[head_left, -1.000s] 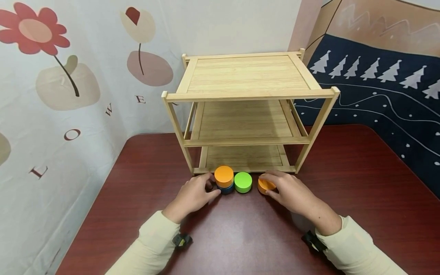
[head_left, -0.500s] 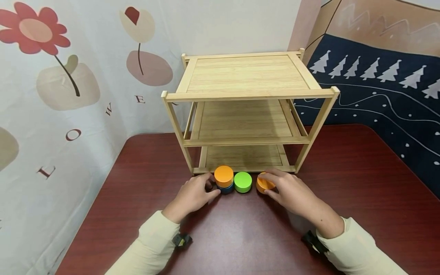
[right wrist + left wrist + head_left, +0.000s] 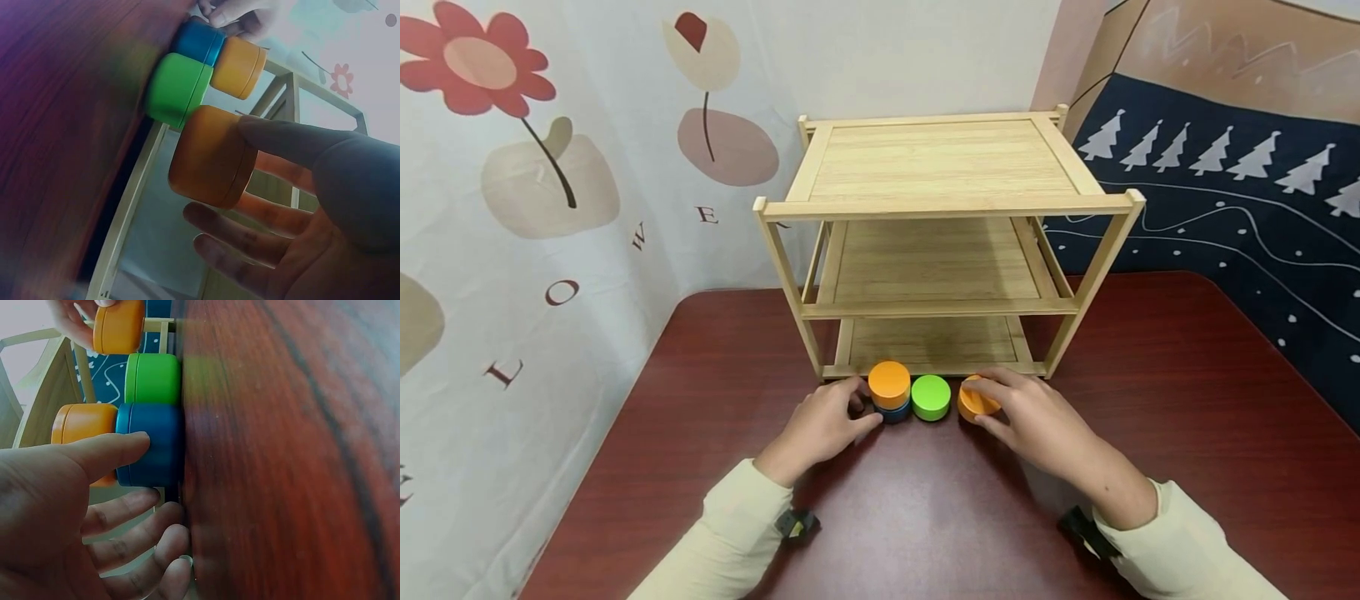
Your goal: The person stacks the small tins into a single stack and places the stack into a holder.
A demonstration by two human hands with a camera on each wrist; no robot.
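Observation:
Small round lidded jars stand in front of the wooden shelf. My left hand (image 3: 823,423) holds the blue jar (image 3: 156,447) at its side, thumb on its wall and the other fingers curled past its far side. On top of that blue jar sits an orange jar (image 3: 889,383). A green jar (image 3: 931,397) stands on the table close beside the stack. My right hand (image 3: 1037,421) pinches a second orange jar (image 3: 209,156) between thumb and fingers. That jar hangs a little above the tabletop, right of the green jar and just apart from it in the head view.
Behind the jars stands a three-level wooden shelf (image 3: 940,208), its lower front rail close to them. The dark red table (image 3: 895,525) reaches to a flower-print cloth (image 3: 557,333) at left and a navy tree-print cloth (image 3: 1232,217) at right.
My right hand has shifted slightly left with the orange jar, nearer the green one, and has risen a little. The left hand, the stack and the green jar have stayed put.

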